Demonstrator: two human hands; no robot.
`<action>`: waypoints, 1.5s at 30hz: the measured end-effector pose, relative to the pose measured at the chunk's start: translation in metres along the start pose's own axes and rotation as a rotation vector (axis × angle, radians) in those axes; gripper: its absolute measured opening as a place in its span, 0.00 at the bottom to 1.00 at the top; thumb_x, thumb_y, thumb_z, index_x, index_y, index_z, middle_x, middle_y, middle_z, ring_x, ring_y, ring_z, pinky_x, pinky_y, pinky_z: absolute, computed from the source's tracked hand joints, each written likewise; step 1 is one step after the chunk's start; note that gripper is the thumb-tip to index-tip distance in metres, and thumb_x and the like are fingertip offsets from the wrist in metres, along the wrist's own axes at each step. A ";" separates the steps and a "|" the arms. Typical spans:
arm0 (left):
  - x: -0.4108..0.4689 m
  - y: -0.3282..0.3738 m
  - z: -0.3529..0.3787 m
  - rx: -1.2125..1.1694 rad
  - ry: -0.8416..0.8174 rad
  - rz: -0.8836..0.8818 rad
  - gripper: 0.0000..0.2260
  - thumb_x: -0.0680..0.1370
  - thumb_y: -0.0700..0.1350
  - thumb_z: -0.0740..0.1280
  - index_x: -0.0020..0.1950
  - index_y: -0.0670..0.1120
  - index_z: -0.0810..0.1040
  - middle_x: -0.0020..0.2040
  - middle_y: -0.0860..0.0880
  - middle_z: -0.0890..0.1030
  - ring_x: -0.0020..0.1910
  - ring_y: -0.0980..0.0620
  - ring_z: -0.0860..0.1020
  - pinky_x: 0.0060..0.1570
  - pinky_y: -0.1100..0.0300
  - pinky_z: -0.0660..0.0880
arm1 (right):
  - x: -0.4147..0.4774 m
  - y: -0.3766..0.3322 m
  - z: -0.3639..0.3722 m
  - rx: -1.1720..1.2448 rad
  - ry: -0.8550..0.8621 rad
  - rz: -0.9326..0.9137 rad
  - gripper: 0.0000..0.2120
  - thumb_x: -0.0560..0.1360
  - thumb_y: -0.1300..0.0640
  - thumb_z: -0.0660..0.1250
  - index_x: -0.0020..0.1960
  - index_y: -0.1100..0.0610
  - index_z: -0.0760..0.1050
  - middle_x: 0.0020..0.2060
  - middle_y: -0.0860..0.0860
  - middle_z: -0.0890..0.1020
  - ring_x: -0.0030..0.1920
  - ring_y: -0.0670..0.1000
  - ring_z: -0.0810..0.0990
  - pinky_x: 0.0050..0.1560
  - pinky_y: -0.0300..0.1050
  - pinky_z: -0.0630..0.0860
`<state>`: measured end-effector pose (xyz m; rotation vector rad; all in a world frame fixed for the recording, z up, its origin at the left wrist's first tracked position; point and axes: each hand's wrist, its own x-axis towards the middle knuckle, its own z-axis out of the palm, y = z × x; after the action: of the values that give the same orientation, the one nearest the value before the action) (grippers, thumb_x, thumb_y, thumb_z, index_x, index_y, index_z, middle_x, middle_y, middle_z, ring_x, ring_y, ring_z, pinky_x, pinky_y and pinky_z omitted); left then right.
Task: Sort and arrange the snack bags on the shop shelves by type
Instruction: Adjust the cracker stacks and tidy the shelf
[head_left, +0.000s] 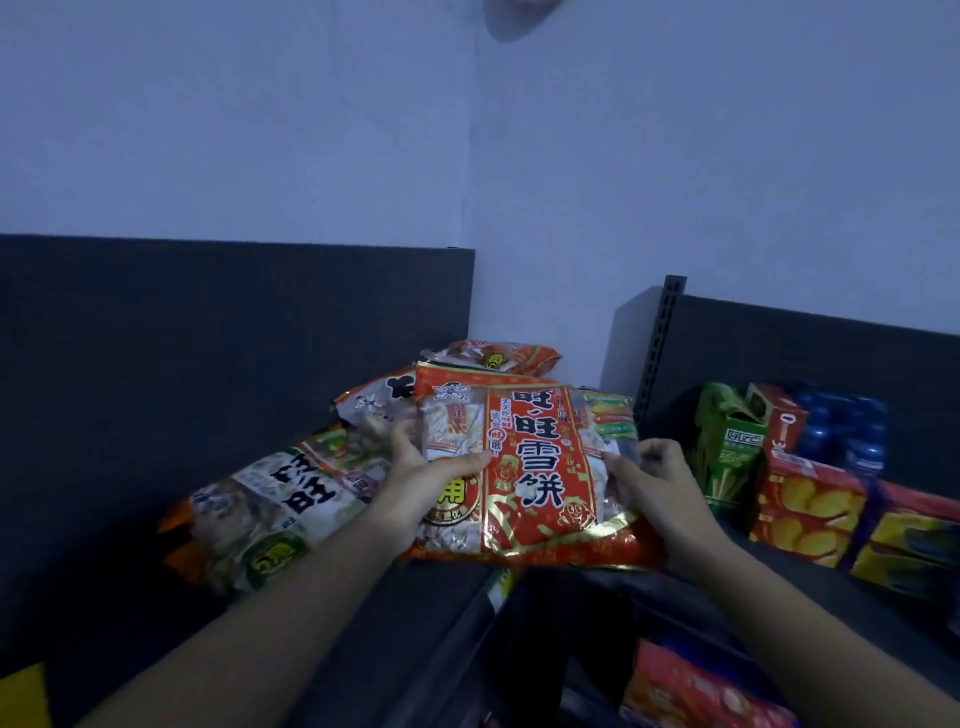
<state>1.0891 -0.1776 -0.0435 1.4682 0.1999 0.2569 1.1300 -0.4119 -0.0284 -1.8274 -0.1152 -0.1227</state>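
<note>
I hold a large red snack bag (540, 467) with gold trim and big white characters over the front of the dark top shelf (130, 597). My left hand (423, 475) grips its left side, thumb on the front. My right hand (652, 480) pinches its right edge. Behind and left of it lie other snack bags: a pale one (270, 499) with dark characters, another (374, 400) partly hidden, and a red and white one (498, 356) at the back against the wall.
On the right shelf stand a green box (727, 441), a red box (779, 415), blue packs (841, 426), and red (810, 509) and yellow (909, 551) packages. A slotted upright (660, 343) divides the shelves. Red bags (691, 691) lie on a lower shelf.
</note>
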 end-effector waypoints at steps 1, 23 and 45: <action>0.014 0.002 0.009 -0.028 0.028 -0.006 0.42 0.65 0.47 0.79 0.69 0.57 0.54 0.62 0.51 0.70 0.59 0.46 0.74 0.62 0.46 0.71 | 0.016 -0.003 -0.005 0.003 -0.018 -0.024 0.14 0.74 0.50 0.68 0.52 0.54 0.66 0.48 0.55 0.79 0.45 0.56 0.82 0.49 0.58 0.79; 0.287 0.005 0.056 -0.326 0.516 -0.069 0.42 0.62 0.48 0.80 0.68 0.51 0.59 0.69 0.45 0.63 0.62 0.41 0.73 0.59 0.42 0.73 | 0.297 -0.055 0.091 -0.737 -0.022 -0.464 0.23 0.76 0.47 0.60 0.67 0.56 0.68 0.64 0.58 0.71 0.64 0.59 0.70 0.63 0.53 0.68; 0.389 -0.016 0.070 0.962 0.341 0.294 0.30 0.80 0.62 0.46 0.78 0.48 0.51 0.78 0.49 0.49 0.77 0.52 0.44 0.73 0.55 0.38 | 0.463 -0.002 0.168 -0.803 -0.248 -0.624 0.41 0.66 0.29 0.39 0.72 0.47 0.64 0.74 0.50 0.62 0.75 0.53 0.54 0.72 0.63 0.48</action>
<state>1.4820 -0.1321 -0.0440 2.4078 0.4188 0.7188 1.5918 -0.2426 -0.0027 -2.5401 -0.9228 -0.4255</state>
